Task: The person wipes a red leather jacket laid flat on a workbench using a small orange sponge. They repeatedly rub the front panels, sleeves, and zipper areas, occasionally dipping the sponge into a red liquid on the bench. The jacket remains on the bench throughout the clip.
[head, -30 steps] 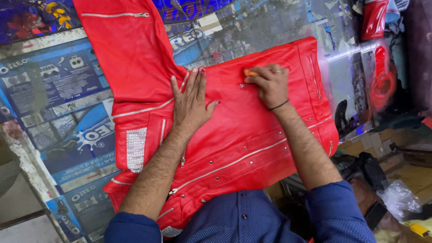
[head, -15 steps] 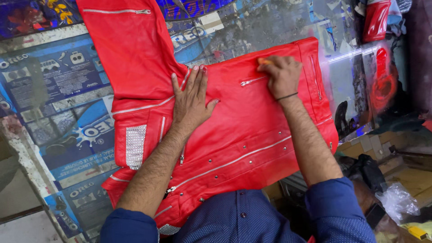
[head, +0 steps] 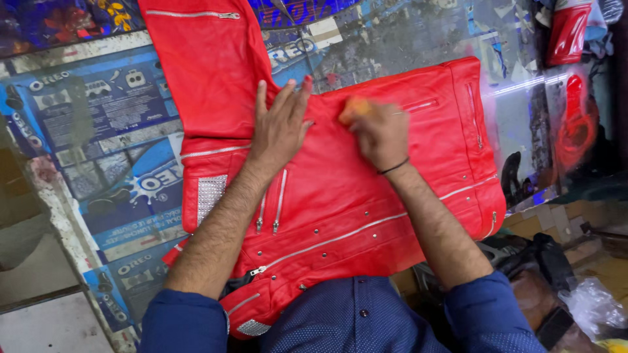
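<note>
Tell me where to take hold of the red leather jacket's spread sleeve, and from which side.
Grip the red leather jacket by its sleeve, coming in from the person's left. The sleeve lies flat and uncovered, angled away from the body, while the left hand and right hand press on the chest panel, so nothing blocks it there.

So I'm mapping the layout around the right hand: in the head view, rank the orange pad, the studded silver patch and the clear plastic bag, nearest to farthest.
1. Orange pad: under the right hand fingertips, on the red jacket.
2. Studded silver patch: on the jacket's left part.
3. Clear plastic bag: lower right, off the jacket.
</note>
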Tool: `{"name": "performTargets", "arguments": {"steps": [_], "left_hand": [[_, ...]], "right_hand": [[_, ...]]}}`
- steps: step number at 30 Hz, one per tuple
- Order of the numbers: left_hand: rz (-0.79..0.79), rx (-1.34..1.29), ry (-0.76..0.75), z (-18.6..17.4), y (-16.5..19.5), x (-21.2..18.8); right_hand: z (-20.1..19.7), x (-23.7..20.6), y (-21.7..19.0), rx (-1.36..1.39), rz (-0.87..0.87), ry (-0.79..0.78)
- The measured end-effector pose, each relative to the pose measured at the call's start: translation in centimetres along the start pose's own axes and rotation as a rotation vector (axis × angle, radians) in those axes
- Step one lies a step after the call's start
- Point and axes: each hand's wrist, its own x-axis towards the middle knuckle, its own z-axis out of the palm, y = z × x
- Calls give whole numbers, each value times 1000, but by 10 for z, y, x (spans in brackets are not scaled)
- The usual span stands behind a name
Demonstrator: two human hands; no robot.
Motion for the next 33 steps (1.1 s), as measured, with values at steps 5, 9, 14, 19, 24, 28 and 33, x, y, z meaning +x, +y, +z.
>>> {"name": "performTargets", "arguments": {"steps": [5, 9, 14, 19, 24, 28, 33], "left_hand": [[-16, 38, -28, -15, -9, -24], [-67, 18, -23, -11, -6, -37], [-98, -6, 30, -7, -10, -40], [-127, -17, 14, -9, -9, -40], [-159, -57, 5, -12, -10, -39], [-178, -61, -4, -14, -10, -38], [-185, -69, -19, -13, -9, -35]], "right_hand": [[24, 15, -31, -237, 166, 256], [35, 28, -45, -210, -118, 195], [46, 38, -51, -84, 36, 270], [57, 41, -58, -161, 63, 214], [66, 51, -69, -119, -180, 169], [67, 61, -71, -88, 46, 227], [63, 58, -67, -125, 33, 170]]}}
